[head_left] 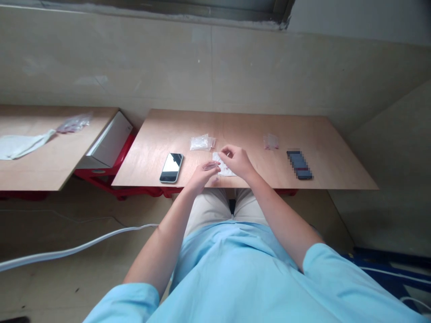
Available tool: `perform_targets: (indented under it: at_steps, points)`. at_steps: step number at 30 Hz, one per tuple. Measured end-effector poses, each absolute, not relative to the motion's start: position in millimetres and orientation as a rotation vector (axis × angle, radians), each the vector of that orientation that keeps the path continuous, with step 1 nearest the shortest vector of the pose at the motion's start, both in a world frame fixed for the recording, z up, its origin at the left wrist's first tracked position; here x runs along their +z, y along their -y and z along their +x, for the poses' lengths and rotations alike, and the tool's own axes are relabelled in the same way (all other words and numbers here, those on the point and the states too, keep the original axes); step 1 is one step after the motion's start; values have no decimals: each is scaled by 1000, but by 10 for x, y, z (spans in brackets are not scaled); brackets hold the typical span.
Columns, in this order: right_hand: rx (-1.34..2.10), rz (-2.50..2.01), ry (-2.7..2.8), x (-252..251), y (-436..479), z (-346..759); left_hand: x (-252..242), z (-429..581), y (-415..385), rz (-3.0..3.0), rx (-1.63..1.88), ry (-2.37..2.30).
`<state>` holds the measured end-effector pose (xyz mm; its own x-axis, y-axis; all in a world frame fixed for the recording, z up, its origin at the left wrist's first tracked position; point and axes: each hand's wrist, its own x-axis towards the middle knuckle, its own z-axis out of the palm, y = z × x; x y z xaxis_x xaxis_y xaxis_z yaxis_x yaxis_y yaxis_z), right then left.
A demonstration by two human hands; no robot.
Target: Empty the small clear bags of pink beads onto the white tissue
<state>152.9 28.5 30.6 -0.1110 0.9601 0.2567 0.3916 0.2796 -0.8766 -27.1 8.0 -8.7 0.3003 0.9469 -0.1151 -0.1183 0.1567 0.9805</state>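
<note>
- Backdrop: pale beige plaster wall, meeting a concrete floor below the furniture.
- Main surface: light plywood counter on a red metal frame, directly in front of me.
- Left grip: clenched, holding a small clear plastic piece between thumb and fingers, just above the counter. Its exact form is too small to tell.
- Right grip: fingers curled downward over a white paper sheet, close beside the left grip. I cannot tell whether they are grasping anything.
- White paper sheet: lies flat on the counter under and between both grips.
- Crumpled clear plastic bag: on the counter, just beyond the white paper sheet.
- Small clear bag with pinkish contents: on the counter, well to the right of my grips.
- Black smartphone with a glossy screen: lying flat near the counter's front edge, left of my left grip.
- Dark smartphone with a pixelated surface: lying flat at the right side of the counter.
- Neighbouring surface: second plywood counter to the left, carrying a white cloth and a clear bag with pinkish contents.
- White cardboard box: standing between the two counters.
- Floor item: flat white cable, running along the concrete floor.
- Clothing: light blue shirt and beige trousers, worn by me.
</note>
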Motion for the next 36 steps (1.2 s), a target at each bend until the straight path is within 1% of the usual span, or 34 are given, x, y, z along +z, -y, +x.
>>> perform_targets:
  at_steps: [2,3,6,8,12,15,24,36]
  points:
    - [802,-1221,1854,371,-242,1495,-51,-263,-62,1127,972,-909]
    - [798,-1230,1863,367,-230,1497,-37,-263,-58,1119,982,-897]
    - [877,-1315,1600,207,-212,1566,-18,-267,-62,1064,1019,-888]
    - [1071,-1343,1428,22,-175,1625,-21,-266,-72,1013,1040,-866]
    - [1568,-1288,1263,-316,9,1646,-40,-256,-91,934,1059,-807]
    - [1767,-1166,1134,-444,157,1577,-60,-254,-94,921,1051,-805]
    - [1677,-1110,1047,-583,249,1426,-97,-247,-83,876,1052,-803]
    - [1895,-882,793,-561,357,1315,-68,-242,-73,890,1058,-816]
